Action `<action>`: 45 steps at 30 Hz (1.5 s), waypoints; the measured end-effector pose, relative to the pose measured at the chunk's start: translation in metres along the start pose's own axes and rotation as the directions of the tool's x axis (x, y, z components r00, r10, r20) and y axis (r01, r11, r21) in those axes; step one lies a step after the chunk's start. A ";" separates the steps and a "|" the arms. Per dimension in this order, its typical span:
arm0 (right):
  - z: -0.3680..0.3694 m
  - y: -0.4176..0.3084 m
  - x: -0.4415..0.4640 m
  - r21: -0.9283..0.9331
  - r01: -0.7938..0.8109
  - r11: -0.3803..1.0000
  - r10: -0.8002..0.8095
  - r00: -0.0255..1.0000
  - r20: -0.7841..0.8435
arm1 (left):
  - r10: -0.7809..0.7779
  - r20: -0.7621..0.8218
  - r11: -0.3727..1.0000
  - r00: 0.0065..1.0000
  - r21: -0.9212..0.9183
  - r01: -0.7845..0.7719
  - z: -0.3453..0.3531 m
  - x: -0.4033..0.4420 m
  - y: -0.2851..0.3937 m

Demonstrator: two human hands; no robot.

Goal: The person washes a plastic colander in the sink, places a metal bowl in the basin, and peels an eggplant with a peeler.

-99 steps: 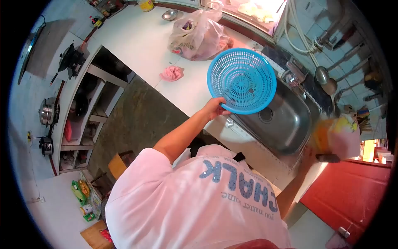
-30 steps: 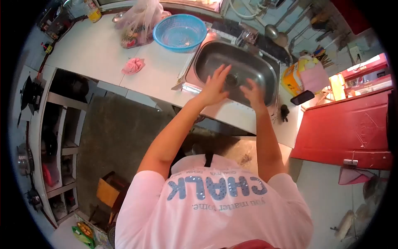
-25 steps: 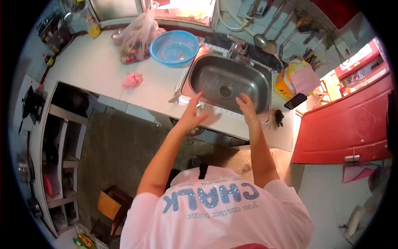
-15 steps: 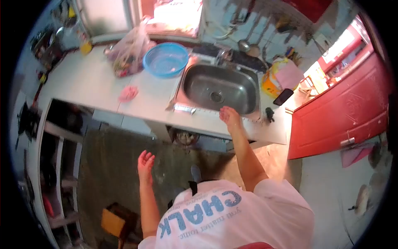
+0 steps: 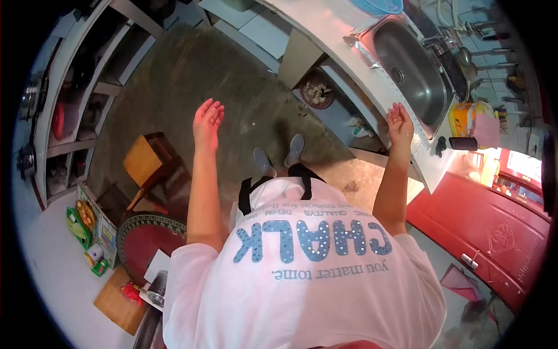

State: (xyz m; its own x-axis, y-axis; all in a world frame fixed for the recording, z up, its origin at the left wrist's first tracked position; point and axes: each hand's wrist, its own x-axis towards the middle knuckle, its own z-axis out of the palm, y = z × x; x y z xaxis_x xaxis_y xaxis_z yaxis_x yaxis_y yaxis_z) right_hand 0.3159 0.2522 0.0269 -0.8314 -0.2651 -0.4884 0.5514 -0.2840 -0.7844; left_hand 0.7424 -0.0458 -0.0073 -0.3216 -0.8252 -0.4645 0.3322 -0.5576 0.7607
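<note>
The two bare hands are hovering wide apart, palms turned up and fingers curling loosely, and neither is gripping anything. Toward eleven o'clock, the left hand [image 5: 209,125] is hanging over the dark concrete floor [image 5: 232,75]. At two o'clock, the right hand [image 5: 400,123] is showing beside the near rim of the rectangular stainless-steel sink [image 5: 415,70], overlapping the edge of the white countertop [image 5: 334,29] in view — whether it is touching that edge, I cannot tell.

The sink is lying between one and two o'clock, its round drain showing. At one o'clock, the round blue plastic basket [image 5: 376,4] is sitting beside it on the countertop, partly cut off by the frame. Near three o'clock, a black rectangular phone [image 5: 463,143] is resting by a yellow-and-orange plastic package [image 5: 462,119]. Below the counter, toward one o'clock, a round reddish bowl [image 5: 317,102] is holding pale scraps, and at nine o'clock a brown wooden stool [image 5: 142,161] is standing.

As for progress, the basket is already resting aside and both hands are staying clear of it — the work is seemingly pausing between steps. Nothing visible is showing how much is remaining.
</note>
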 end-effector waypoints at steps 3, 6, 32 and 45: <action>-0.004 0.002 -0.009 -0.023 -0.010 1.000 0.011 0.999 0.052 | -0.012 -0.046 0.999 0.999 -0.038 0.010 -0.016 -0.008 -0.004; 0.008 0.002 -0.015 -0.023 -0.012 1.000 0.013 0.998 0.059 | -0.020 -0.069 0.998 0.997 -0.067 0.016 -0.029 -0.010 -0.004; 0.307 0.272 0.040 -0.833 -0.029 0.552 0.599 0.708 0.373 | -0.136 -0.670 0.944 0.730 -0.310 -0.108 -0.221 -0.064 -0.076; 0.356 0.400 0.448 -0.438 -0.221 0.871 0.288 0.953 0.092 | -0.262 -0.616 0.943 0.743 -0.328 0.061 -0.209 0.066 -0.215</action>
State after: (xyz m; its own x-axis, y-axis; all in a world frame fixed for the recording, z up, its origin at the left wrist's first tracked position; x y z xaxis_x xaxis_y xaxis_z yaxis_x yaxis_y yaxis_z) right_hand 0.1886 -0.3084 -0.3696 -0.6271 -0.4190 -0.6566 0.6340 0.2151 -0.7428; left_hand 0.8349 0.0008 -0.2958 0.2201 -0.5225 -0.8238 0.5845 -0.6054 0.5402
